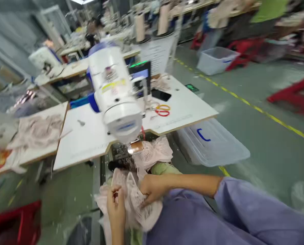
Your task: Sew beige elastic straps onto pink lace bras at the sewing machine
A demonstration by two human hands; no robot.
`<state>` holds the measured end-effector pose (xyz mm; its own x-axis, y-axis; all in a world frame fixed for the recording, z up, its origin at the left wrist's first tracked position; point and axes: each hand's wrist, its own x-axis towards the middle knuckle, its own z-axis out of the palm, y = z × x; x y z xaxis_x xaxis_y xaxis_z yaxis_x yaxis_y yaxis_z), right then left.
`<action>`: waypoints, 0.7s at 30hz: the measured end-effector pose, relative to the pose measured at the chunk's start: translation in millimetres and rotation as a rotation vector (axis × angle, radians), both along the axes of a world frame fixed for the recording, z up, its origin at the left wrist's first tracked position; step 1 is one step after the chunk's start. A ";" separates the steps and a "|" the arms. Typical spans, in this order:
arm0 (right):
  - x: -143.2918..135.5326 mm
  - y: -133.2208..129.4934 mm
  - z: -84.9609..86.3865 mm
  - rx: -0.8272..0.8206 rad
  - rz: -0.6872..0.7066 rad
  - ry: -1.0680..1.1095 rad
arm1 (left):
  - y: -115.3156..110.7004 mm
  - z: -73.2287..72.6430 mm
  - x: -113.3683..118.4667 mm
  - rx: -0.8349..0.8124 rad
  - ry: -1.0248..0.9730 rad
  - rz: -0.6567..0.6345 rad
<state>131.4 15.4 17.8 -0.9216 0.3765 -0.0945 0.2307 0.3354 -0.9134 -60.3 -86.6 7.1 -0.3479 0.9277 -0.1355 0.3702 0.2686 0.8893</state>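
Note:
A pale pink lace bra (144,212) lies over my lap, with its moulded cup turned up. My right hand (153,189) grips the cup's upper edge, fingers curled over the lace. At the left side of the same fabric, my left hand (116,204) is closed in a pinch with thumb and forefinger; what sits between the fingertips is too blurred to make out. Just beyond my hands, more pink lace bra cups (154,151) rest in a pile below the head of a white sewing machine (121,102).
The white machine table (187,105) holds scissors (162,110) and a phone (161,95). Under its right end stands a lidded clear plastic box (213,143). Pink garment pieces (39,131) lie on the left table. A red stool (16,221) stands at lower left.

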 end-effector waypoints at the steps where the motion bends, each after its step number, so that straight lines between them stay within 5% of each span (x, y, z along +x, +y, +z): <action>1: 17.3 6.2 18.2 0.062 -0.009 0.004 | 18.9 0.2 10.6 -0.018 -0.153 -0.022; 3: 56.5 12.5 54.2 0.128 -0.021 -0.017 | 50.4 -0.3 43.5 -0.187 -0.479 -0.217; 5: 96.3 14.9 84.2 0.048 -0.013 -0.036 | 70.7 -1.7 82.8 -0.254 -0.581 -0.334; 9: 162.7 38.2 109.3 -0.225 0.132 -0.089 | 97.0 -1.3 136.0 -0.205 -0.662 -0.362; 11: 186.5 71.4 104.6 -0.152 -0.093 -0.120 | 105.9 0.6 142.7 -0.162 -0.663 -0.339; 13: 202.4 120.4 94.3 0.130 -0.635 -0.102 | 108.7 1.5 140.9 -0.115 -0.595 -0.336; 15: 208.8 178.9 84.9 0.296 -0.969 -0.053 | 104.9 1.1 136.5 -0.067 -0.474 -0.354; 18: 199.4 263.4 81.1 0.403 -1.204 0.030 | 93.5 2.2 133.3 -0.012 -0.281 -0.360; 21: 176.4 320.2 83.8 0.508 -1.242 0.105 | 85.2 10.2 134.9 0.014 -0.166 -0.376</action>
<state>307.9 335.6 101.6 0.0582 0.9336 0.3534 0.5645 0.2612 -0.7830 74.6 -1.4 17.3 0.0411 0.9882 -0.1473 0.2917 0.1291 0.9477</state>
